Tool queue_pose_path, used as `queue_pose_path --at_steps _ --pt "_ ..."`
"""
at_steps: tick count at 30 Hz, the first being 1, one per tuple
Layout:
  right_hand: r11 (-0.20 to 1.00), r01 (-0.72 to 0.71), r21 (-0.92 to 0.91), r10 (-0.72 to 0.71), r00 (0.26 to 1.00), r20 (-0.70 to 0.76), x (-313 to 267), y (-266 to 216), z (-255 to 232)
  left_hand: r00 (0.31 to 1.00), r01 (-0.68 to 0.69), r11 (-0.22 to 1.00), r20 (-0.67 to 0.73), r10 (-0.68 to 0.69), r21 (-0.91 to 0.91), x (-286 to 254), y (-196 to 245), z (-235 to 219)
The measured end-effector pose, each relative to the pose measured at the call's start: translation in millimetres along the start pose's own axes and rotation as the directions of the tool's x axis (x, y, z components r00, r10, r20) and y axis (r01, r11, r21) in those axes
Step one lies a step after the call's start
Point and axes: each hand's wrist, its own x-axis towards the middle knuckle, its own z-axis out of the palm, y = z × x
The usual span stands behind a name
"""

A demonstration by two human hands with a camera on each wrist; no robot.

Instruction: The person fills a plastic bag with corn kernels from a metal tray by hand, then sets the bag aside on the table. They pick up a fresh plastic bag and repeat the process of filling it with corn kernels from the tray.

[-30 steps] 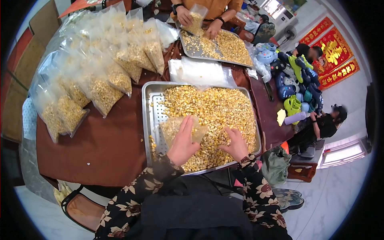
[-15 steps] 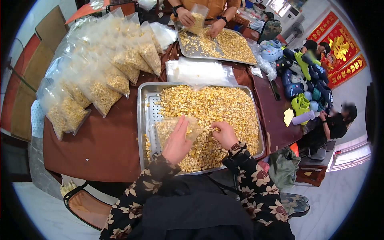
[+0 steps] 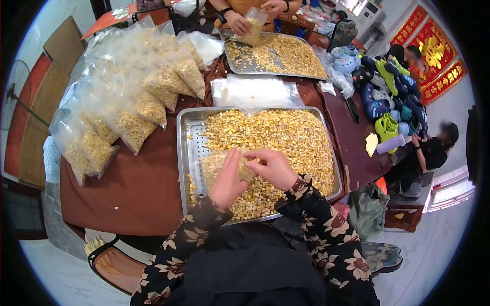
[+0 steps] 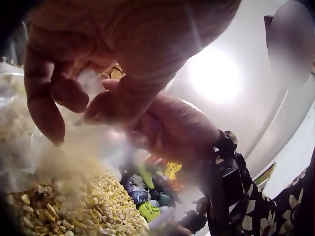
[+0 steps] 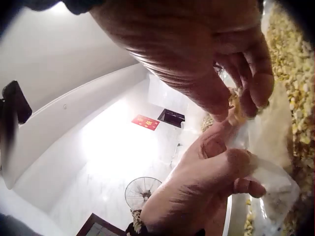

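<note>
A metal tray [image 3: 191, 130] in front of me holds a broad heap of dried corn kernels [image 3: 286, 135]. Over its left half my left hand [image 3: 228, 178] grips a clear plastic bag [image 3: 210, 164] by its mouth; the bag lies tilted on the corn with kernels inside. My right hand [image 3: 275, 170] is at the bag's mouth, close beside the left fingers. In the right wrist view its fingertips are gathered around a few yellow kernels [image 5: 236, 106]. The left wrist view shows the left fingers curled at the cloudy plastic [image 4: 19, 152].
Many filled bags [image 3: 130, 120] stand on the brown cloth at left. Flat plastic bags [image 3: 255, 93] lie behind the tray. Across the table, another person's hand [image 3: 238, 24] holds a bag above a second tray [image 3: 245, 72]. Piled clogs [image 3: 387, 125] and a purple bottle [image 3: 391, 144] sit at right.
My right hand has moved left from over the corn to the bag's mouth, its fingers drawing together. The left hand stays at the bag. The other person's one hand has lifted off the corn.
</note>
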Motion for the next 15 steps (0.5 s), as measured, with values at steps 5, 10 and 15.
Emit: queue_pose_path --at_steps 5,10,15 --pt "0.992 -0.127 0.008 0.127 0.982 -0.142 -3 21 -11 1.0 -0.019 1.0 -0.02 0.018 -0.016 -1 -7 -4" --pt "0.776 0.15 -0.612 -0.158 0.987 0.041 -21 48 -5 0.999 -0.017 0.998 -0.046 0.015 -0.052 1 -6 -8" --pt "0.595 0.281 -0.753 -0.219 0.958 0.184 -26 52 14 0.999 -0.011 0.999 -0.049 0.01 -0.031 2 -6 -5"
